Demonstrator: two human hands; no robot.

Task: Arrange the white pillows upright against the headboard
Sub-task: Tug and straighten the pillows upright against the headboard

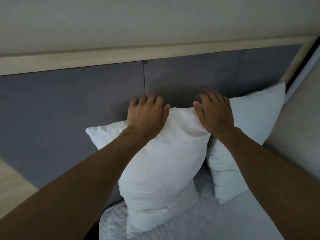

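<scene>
A white pillow stands upright on the bed, its top edge against the grey padded headboard. My left hand grips the pillow's top edge left of centre, fingers curled over the back. My right hand grips the top edge at the right corner. A second white pillow leans upright against the headboard just to the right, partly hidden behind my right forearm and touching the first pillow.
The white quilted mattress lies below the pillows. A light wooden rail caps the headboard, with a pale wall above. A wooden surface sits at the left, and a beige wall closes the right side.
</scene>
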